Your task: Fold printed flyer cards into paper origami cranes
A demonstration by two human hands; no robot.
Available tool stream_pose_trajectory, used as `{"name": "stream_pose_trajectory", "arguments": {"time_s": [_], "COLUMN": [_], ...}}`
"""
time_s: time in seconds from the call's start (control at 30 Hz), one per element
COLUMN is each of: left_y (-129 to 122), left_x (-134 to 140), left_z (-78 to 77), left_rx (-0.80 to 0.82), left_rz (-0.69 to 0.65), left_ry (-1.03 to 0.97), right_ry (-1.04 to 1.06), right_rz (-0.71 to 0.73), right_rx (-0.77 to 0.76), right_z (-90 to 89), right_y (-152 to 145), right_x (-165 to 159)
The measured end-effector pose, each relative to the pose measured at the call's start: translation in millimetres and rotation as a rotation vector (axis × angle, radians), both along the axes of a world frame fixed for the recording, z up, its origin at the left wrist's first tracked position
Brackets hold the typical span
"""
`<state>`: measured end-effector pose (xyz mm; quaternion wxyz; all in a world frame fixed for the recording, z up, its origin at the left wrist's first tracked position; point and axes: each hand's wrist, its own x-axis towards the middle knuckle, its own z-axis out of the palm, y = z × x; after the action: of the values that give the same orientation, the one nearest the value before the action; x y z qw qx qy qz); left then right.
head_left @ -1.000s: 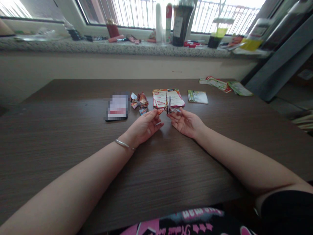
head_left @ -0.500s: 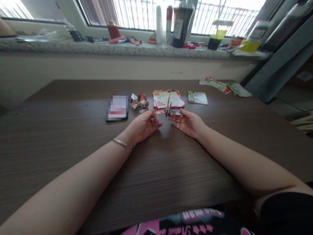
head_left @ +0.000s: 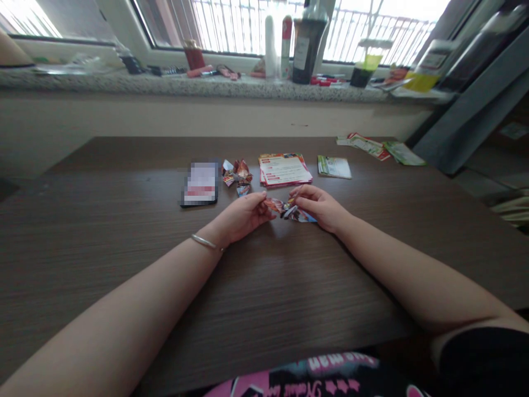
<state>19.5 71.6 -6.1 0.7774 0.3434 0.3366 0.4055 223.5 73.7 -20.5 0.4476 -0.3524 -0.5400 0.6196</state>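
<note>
Between my two hands is a folded piece of printed, colourful paper (head_left: 275, 204), creased and bent into points at its middle. My left hand (head_left: 247, 214) pinches its left end between thumb and fingers. At the other end, my right hand (head_left: 317, 205) has its fingers closed on the paper, which partly hides behind them. Just beyond my left hand lies another folded paper figure (head_left: 239, 172) in orange, white and blue. Behind the held paper rests a stack of printed cards (head_left: 285, 170), the top one white with red labels.
A phone (head_left: 201, 184) with a blurred-out screen lies left of the folded figure. To the right are a smaller card pile (head_left: 334, 166) and loose cards (head_left: 370, 146) near the table's far edge. Bottles, including a dark one (head_left: 308, 52), crowd the stone windowsill (head_left: 248, 88).
The held paper has come slightly nearer to me and turned, its upright point now lowered. My right hand has shifted its fingers over the paper, and my left hand still holds its end.
</note>
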Motion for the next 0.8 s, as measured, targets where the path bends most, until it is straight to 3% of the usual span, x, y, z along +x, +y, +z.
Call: {"name": "stream_pose_trajectory", "arguments": {"time_s": [0.13,0.3,0.4,0.53,0.7,0.8], "left_y": [0.8,6.8,9.4,7.3,2.1,-2.7], "left_x": [-0.2,-8.2,-16.4,-23.7,-26.2,-25.4], "left_z": [3.1,4.2,2.4,2.3,5.6,7.9], "left_rx": [-0.012,0.057,0.208,0.671,1.090,1.206], "left_rz": [0.006,0.191,0.235,0.249,-0.007,-0.105], "left_ry": [0.032,0.178,0.347,0.816,1.256,1.540], "right_ry": [-0.129,-0.177,-0.225,-0.342,-0.361,-0.417], "right_rz": [0.024,-0.055,-0.181,-0.344,-0.427,-0.468], "right_rx": [0.061,0.122,0.193,0.240,0.271,0.306], "right_z": [0.3,2.0,-0.1,-3.8,-2.6,0.4], "right_y": [0.7,3.1,10.3,21.8,25.7,24.5], "right_x": [3.0,3.7,8.1,15.1,15.5,12.8]}}
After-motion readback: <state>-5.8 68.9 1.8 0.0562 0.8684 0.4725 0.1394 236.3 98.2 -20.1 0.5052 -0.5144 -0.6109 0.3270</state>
